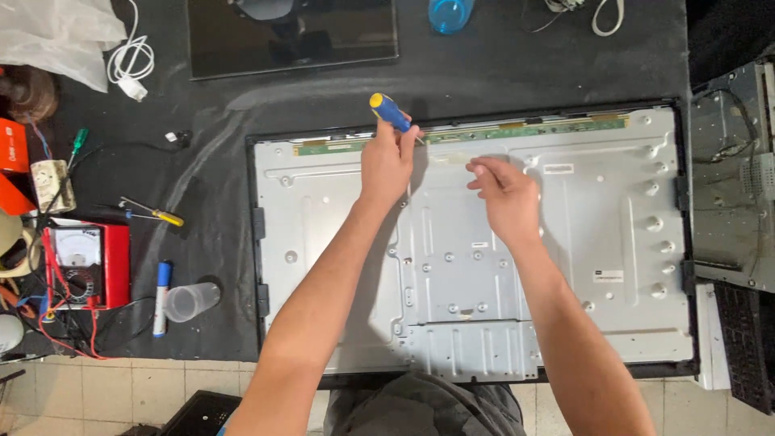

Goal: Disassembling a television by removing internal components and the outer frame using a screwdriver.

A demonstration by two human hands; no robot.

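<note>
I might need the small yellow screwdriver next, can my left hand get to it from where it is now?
Probably yes. The left hand already grips a blue screwdriver, so it isn't free, but the yellow screwdriver lies uncovered on the mat to its left.

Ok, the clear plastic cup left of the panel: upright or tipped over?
Tipped over. The clear plastic cup lies on its side on the dark mat, mouth pointing left toward the blue-capped marker. It looks empty.

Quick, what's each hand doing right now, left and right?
Left hand: closed around a blue and yellow screwdriver, at the top edge of the metal back panel.
Right hand: holds nothing visible, fingers curled, resting on the panel.
</note>
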